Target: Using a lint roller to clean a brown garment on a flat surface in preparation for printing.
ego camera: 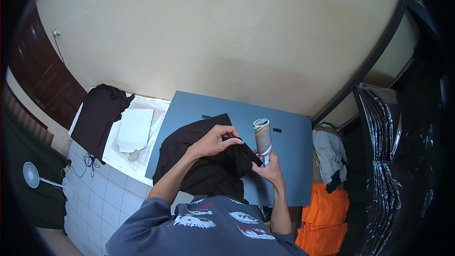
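A dark brown garment [199, 160] lies bunched over the blue-grey board on the table [291, 170], its near part hanging towards my body. My left hand [215, 140] pinches a raised fold of the cloth between thumb and fingers. In my right hand [270, 169] is the handle of a lint roller [263, 138], which stands upright with its roll at the top. The thumb side of that hand also touches a corner of the garment. Two short black strips, one a piece of dark tape [277, 130], mark the board.
Left of the board, another dark garment [97, 117] and white flat sheets [135, 129] lie on a white surface. Folded orange cloth [325, 206] and a grey garment [328, 151] are at the right, beside stacked shiny plastic packs [382, 128]. A white fan [31, 175] stands far left.
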Action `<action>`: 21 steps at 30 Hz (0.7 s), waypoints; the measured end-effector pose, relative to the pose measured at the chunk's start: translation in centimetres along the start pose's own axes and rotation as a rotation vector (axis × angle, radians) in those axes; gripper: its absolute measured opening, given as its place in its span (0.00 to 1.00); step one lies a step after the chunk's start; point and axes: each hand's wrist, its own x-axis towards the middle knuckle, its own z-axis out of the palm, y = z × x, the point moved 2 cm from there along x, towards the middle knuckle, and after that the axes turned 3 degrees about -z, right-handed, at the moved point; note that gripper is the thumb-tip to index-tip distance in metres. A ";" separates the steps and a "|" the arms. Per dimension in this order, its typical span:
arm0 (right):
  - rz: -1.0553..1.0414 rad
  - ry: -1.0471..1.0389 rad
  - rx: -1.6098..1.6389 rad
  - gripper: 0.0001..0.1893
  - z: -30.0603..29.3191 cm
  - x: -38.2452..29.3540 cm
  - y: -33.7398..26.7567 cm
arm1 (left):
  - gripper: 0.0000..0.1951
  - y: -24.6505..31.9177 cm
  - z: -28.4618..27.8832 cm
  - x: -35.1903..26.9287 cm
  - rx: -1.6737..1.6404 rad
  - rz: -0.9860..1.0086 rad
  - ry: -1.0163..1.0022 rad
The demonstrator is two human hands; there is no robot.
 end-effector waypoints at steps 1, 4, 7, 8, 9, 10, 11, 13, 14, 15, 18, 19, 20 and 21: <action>0.008 0.026 -0.077 0.15 0.1 -0.1 0.6 | 0.08 0.0 -0.2 0.0 -0.040 0.001 0.044; 0.029 0.130 -0.210 0.13 0.3 -0.1 1.3 | 0.07 0.8 -1.3 -0.4 -0.035 0.007 0.095; 0.094 0.248 -0.272 0.13 -1.0 0.0 2.9 | 0.06 2.0 -2.9 -0.9 -0.027 -0.016 0.137; 0.150 0.286 -0.277 0.13 -1.7 -0.1 3.6 | 0.05 2.8 -3.5 -1.2 -0.007 -0.013 0.160; 0.107 0.345 -0.270 0.12 -2.4 0.1 2.6 | 0.05 3.2 -4.3 -1.3 0.013 -0.011 0.190; 0.094 0.359 -0.288 0.12 -3.3 0.2 2.4 | 0.08 3.3 -5.0 -1.7 0.013 -0.022 0.187; 0.081 0.373 -0.306 0.13 -4.5 0.3 2.4 | 0.08 3.7 -5.5 -2.0 0.012 -0.024 0.193; 0.104 0.361 -0.333 0.12 -7.0 0.2 2.3 | 0.12 4.8 -6.0 -2.6 0.175 -0.012 0.133; 0.108 0.390 -0.236 0.12 -7.9 0.4 2.2 | 0.16 4.5 -6.0 -2.8 0.214 -0.028 0.137; 0.113 0.420 -0.137 0.14 -8.7 0.6 1.6 | 0.16 4.3 -6.0 -3.2 0.214 -0.028 0.137; 0.044 0.430 0.182 0.21 -10.4 1.4 -1.0 | 0.18 2.9 -6.6 -3.8 0.459 -0.055 0.131; 0.037 0.427 0.184 0.21 -10.9 1.6 -1.7 | 0.18 2.2 -7.0 -4.2 0.509 -0.033 0.166; -0.022 0.459 0.221 0.23 -11.6 1.7 -2.3 | 0.19 1.5 -7.4 -4.7 0.560 -0.011 0.201; -0.081 0.495 0.254 0.25 -12.3 1.8 -2.7 | 0.19 0.9 -7.3 -4.8 0.561 -0.004 0.203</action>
